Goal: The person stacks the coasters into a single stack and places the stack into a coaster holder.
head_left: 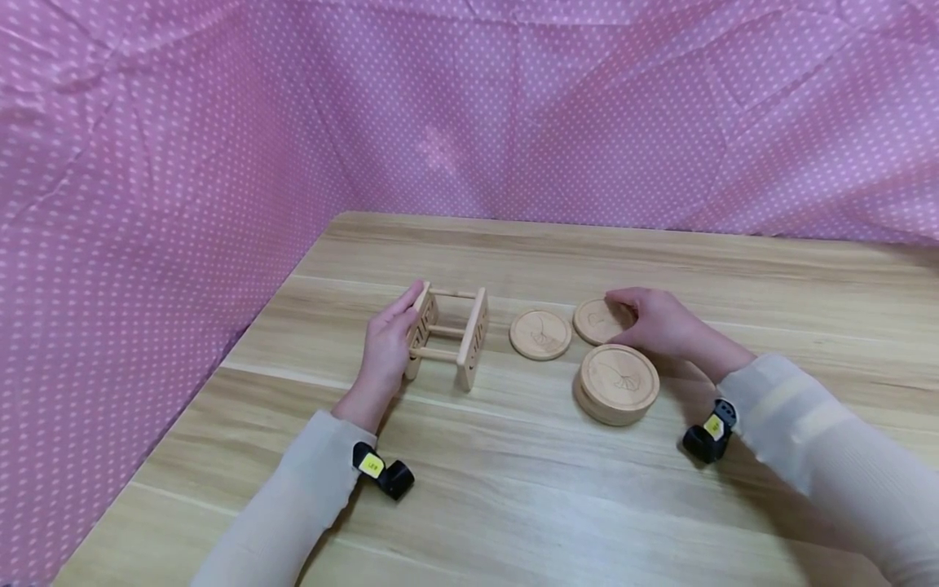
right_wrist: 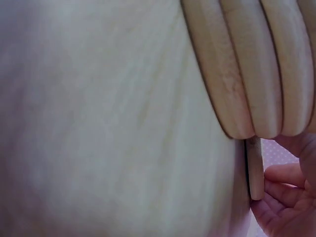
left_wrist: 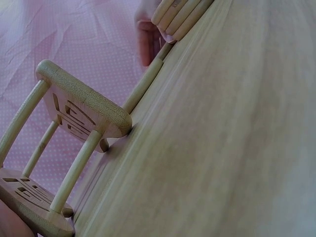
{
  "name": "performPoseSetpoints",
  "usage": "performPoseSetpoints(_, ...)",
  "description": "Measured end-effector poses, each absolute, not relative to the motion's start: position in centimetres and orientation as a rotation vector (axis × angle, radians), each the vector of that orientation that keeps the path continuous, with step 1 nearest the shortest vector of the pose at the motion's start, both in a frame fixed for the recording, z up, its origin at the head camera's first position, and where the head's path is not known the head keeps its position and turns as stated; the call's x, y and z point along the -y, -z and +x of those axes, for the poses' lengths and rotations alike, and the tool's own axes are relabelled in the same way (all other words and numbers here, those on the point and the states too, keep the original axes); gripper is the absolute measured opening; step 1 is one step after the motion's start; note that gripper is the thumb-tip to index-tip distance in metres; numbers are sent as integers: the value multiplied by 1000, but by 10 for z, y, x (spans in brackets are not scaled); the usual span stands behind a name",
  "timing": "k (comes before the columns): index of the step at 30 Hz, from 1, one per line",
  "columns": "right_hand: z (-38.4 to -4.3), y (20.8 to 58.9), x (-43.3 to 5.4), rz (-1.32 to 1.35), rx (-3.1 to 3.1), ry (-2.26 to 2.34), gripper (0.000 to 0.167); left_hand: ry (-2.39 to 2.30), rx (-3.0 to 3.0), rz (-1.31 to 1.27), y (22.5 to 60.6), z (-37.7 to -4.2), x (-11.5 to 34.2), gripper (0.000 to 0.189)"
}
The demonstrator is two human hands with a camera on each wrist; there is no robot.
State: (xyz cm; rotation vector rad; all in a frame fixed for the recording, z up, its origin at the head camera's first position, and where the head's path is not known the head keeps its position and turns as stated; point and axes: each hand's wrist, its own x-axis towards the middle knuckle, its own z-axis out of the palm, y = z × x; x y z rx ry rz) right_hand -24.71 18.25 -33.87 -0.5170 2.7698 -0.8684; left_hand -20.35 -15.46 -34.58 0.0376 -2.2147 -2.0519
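Pale wood makes up the round coaster at the right hand, whose thumb and fingers are curved over opposite parts of its rim, pinching it. It lies on the far side of a coaster stack, and the right wrist view shows it low against the surface, with fingertips touching its edge. The stack, several discs high, has a fan-shaped line design engraved on its top piece. A single coaster lies flat to the left of these, also engraved, just beside the gripped one.

Further left, a small wooden rack stands upright on the surface: two end panels with cut-out slots, joined by thin round rods. The left hand rests against the outside of its left panel, fingers fairly straight and laid along the wood rather than curled round it.

Both forearms wear light sleeves, each with a black wrist device bearing a yellow label. Beyond the wood-grained surface hangs pink cloth dotted with white, creased at the back and running down the left side.
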Motion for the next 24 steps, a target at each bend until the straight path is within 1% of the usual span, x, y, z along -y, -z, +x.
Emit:
performPoseSetpoints(18,-248,341,-190,-446,-2786,881,79,2084,2202,45,347,-204,155,41)
performPoseSetpoints(24,-247,341,-194,-382,-2752,925,83,2074,2208,38,347,-205,155,41)
